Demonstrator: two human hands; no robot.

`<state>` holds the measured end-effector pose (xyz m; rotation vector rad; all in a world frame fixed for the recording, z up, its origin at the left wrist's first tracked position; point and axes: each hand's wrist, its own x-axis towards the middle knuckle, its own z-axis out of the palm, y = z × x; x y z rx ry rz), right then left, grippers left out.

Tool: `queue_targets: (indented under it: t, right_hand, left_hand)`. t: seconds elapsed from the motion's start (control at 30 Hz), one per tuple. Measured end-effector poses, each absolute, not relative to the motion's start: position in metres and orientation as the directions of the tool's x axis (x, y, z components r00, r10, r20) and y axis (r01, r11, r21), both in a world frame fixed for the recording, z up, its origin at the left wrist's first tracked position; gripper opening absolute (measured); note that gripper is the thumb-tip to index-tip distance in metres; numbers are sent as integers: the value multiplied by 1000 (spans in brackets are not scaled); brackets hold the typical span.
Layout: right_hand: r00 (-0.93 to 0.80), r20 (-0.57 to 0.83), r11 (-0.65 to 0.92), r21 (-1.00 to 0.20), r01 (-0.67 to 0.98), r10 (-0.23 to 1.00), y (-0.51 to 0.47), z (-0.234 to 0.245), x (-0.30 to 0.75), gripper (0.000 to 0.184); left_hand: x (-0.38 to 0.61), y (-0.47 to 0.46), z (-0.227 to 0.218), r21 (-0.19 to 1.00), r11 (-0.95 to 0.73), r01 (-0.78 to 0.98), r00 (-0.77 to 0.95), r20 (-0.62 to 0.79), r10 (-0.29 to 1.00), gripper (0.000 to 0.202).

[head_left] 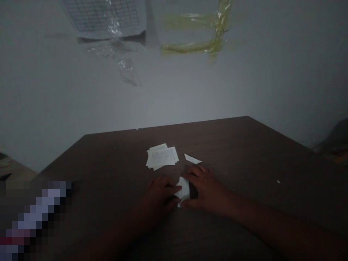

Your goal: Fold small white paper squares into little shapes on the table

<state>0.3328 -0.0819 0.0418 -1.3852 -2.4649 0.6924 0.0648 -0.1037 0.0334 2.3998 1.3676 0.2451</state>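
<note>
A small piece of folded white paper lies between my two hands on the dark table. My left hand grips its left side, with fingertips on the paper. From the right, my right hand has its thumb at the paper's lower edge and its fingers at the upper edge. Beyond my hands is a loose stack of printed paper slips. To the right of that stack, a folded paper strip with pointed ends lies on the table.
The brown wooden table reaches a pale wall with yellow tape and a taped grid sheet. A tiny white scrap lies at the right. A blurred-out, pixelated object occupies the lower left.
</note>
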Motion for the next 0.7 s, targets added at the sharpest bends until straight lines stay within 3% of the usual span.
queue_targets:
  t: [0.23,0.37,0.53,0.7]
  right_hand:
    - [-490,58,440,-540,717,870,-69,28,336,50]
    - [-472,122,459,-531,712,873,-61,17,336,26]
    - [-488,141,488,-498,717,861,-64,17,335,30]
    - [-526,172,546,-417,727,833,-78,20,335,49]
  left_hand:
    - [62,-102,12,400,-492,773,511,67,857,47]
    - [61,-101,20,427,-492,759,527,42,849,48]
    - [59,-98,19,426,-502,752,530,60,846,38]
    - [54,-95,-12,396,-510,764,489,161,857,51]
